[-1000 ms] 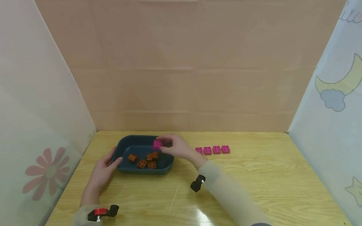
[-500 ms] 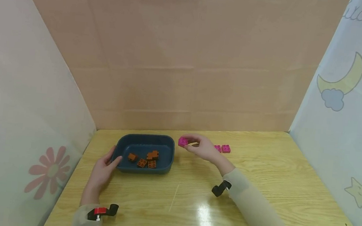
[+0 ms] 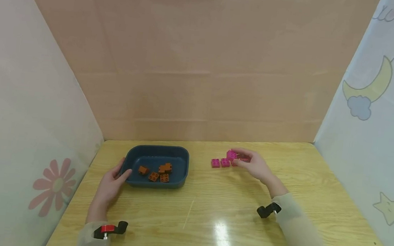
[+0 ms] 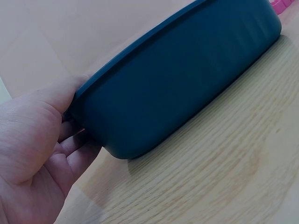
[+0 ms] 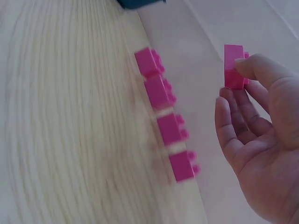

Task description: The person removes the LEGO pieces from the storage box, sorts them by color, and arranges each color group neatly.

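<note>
Between thumb and fingertips my right hand [image 3: 255,166] pinches a pink toy building brick [image 5: 234,66], raised above the table. Beneath it lies a row of several similar pink bricks [image 3: 215,163], studs up, partly covered by the hand in the head view. My left hand [image 3: 109,186] holds the left end of a dark blue plastic bin [image 4: 177,84], thumb over the rim and fingers curled against the outside. Several orange bricks [image 3: 154,176] lie loose inside the bin.
The wood-grain table [image 3: 159,222] extends around the bin and the row. A plain tan backdrop [image 3: 201,80] stands behind it, with patterned panels on the left and the right [image 3: 372,155].
My right hand has moved from over the bin to the right, carrying the pink brick to above the row. The left hand and the bin have stayed in place.
</note>
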### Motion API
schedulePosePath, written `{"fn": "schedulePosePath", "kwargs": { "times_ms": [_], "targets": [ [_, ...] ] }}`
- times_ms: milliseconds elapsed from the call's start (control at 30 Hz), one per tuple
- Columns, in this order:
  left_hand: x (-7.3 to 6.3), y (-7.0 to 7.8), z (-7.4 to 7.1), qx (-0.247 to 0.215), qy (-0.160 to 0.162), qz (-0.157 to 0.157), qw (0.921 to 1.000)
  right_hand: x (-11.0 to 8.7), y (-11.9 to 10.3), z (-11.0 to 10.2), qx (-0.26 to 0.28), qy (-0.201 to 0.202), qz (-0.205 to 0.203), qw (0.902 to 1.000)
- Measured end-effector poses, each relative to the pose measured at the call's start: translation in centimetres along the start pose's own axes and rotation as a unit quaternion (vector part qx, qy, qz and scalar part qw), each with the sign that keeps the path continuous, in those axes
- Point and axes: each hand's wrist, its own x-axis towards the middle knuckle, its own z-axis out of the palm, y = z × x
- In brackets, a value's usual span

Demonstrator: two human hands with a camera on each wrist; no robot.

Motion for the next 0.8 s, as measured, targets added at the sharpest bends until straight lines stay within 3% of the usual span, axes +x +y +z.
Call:
{"fn": "schedulePosePath", "kwargs": {
  "times_ms": [400, 800],
  "targets": [
    [0.0, -0.1, -0.1, 0.01, 0.001, -0.002, 1.0, -2.0, 3.7, -4.2, -0.067, 0.009, 0.02, 0.9975],
    [0.2, 0.1, -0.1, 0.013, -0.003, -0.002, 0.9999, -2.7, 6.4, -6.4, -0.107, 0.019, 0.059, 0.9924]
  ]
}}
